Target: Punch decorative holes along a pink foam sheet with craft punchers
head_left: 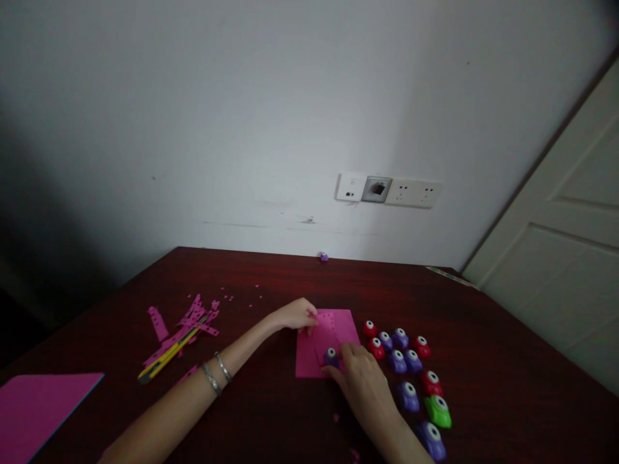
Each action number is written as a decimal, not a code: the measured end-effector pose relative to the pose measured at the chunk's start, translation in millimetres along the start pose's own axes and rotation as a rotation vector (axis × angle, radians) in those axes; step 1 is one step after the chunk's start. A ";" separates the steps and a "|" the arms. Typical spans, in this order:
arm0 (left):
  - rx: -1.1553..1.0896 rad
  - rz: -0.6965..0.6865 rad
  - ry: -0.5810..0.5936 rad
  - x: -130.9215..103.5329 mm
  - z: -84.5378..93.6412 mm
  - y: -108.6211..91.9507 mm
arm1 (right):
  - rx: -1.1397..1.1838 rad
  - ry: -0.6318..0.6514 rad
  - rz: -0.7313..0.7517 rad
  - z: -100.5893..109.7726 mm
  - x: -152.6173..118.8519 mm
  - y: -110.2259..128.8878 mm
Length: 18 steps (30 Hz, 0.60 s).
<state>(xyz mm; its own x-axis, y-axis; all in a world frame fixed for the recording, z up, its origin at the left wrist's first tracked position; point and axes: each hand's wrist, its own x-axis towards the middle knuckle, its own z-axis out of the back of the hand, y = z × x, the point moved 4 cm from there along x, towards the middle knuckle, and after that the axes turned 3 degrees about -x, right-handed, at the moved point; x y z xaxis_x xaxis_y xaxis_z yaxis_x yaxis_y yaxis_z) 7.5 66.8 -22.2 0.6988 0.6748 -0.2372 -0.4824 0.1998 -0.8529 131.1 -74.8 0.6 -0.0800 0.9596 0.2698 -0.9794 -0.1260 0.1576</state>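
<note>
A pink paper sheet lies on the table in front of me, with a narrower pink paper strip over it. Small marks or holes run along the strip's upper part. My left hand pinches the strip's upper left edge between thumb and fingers. At the lower end of the strip sits a dark purple craft punch with a round white-ringed top. My right hand is closed around the punch from the right, thumb at its near side; part of the punch is hidden by the fingers.
Several craft punches in red, purple and green stand to the right. A yellow utility knife lies among punched pink scraps at left. A larger pink sheet is at the near left, a small purple punch by the wall.
</note>
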 end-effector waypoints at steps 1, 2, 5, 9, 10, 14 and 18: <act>0.003 0.000 -0.004 0.3 -0.4 0.3 | 0.003 0.004 -0.002 -0.1 -0.1 0.0; 0.004 0.001 -0.008 0.4 -0.9 0.1 | 0.006 0.008 -0.003 0.1 -0.1 0.1; -0.021 0.020 -0.019 -0.7 -1.5 -2.4 | 0.014 0.037 -0.012 1.7 0.1 0.9; -0.014 0.106 -0.038 -6.6 1.6 -8.9 | 0.014 0.072 -0.017 5.4 -2.0 1.6; -0.001 0.116 -0.050 -8.9 3.7 -11.7 | 0.021 0.076 -0.018 6.6 -2.9 1.1; 0.027 0.013 -0.100 -18.6 15.0 -30.5 | 0.092 0.124 -0.040 11.4 -4.6 -7.5; 0.034 -0.100 -0.085 -28.3 19.5 -48.1 | 0.226 0.272 -0.069 17.8 4.5 -25.9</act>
<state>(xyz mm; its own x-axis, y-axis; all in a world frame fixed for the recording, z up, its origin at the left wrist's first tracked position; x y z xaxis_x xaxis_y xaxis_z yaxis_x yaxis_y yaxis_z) 0.7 52.0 34.6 0.6973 0.7082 -0.1105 -0.4316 0.2918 -0.8535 159.5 -71.7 14.7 -0.0909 0.9958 -0.0063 -0.9209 -0.0816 0.3811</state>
